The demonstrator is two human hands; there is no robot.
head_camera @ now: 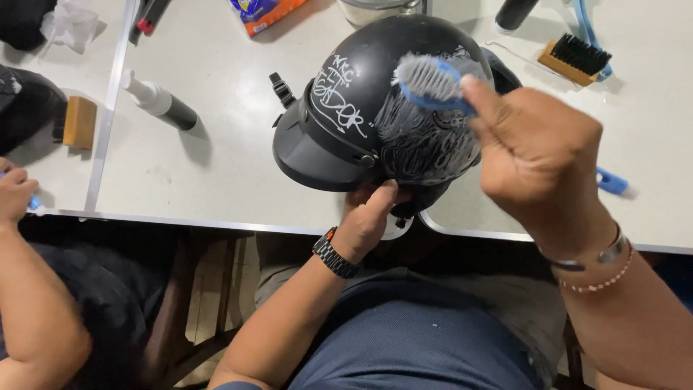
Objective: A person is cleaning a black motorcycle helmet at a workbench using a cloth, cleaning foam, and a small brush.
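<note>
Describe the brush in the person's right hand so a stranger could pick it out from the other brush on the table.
Start at the black helmet at the white table's near edge, steadied from below by the left hand. The right hand presses a brush on its foam-streaked shell. It has a blue plastic handle and pale bristles, unlike the wooden brush with black bristles lying at the far right.

A pale grey table (216, 159) with a metal edge filled the far part of the scene, evenly lit. Below its near-left edge, dark wooden chair legs (216, 318) stood on a light floor (249, 278).
</note>
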